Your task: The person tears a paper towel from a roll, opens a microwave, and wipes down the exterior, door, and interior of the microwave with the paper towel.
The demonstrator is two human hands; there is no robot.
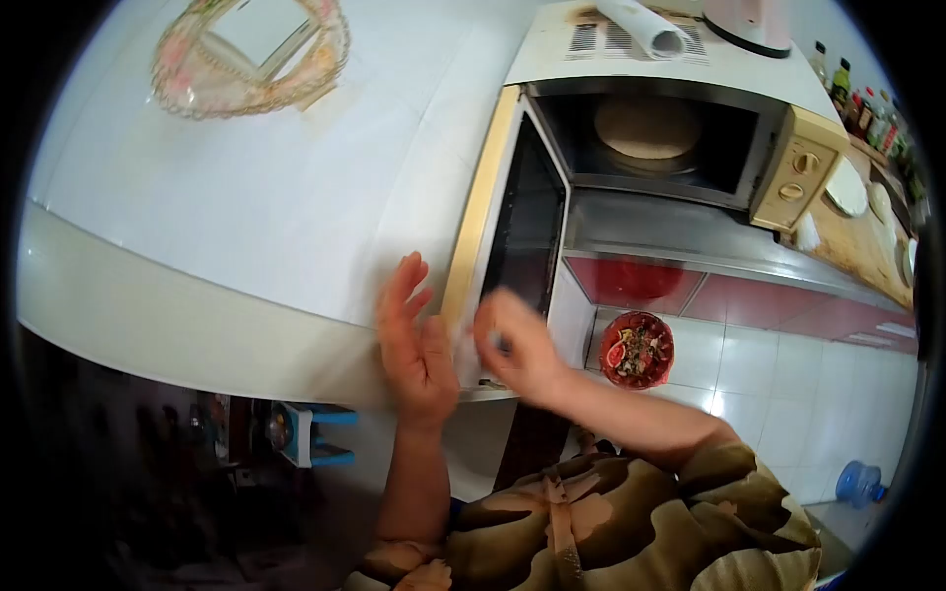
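Observation:
A white microwave with a cream control panel stands at the upper right, its door swung open to the left. Inside it a pale round item lies on the turntable. My left hand is open and empty, palm up, over the front edge of the white surface, left of the door. My right hand, blurred, is closed with curled fingers in front of the door's lower part. A small dark spot shows among its fingers; what it holds, if anything, cannot be made out.
A lace-edged mat bears a white box on the white surface. A paper roll and a pink kettle sit on the microwave. A red waste bin stands below; bottles and a cutting board are right.

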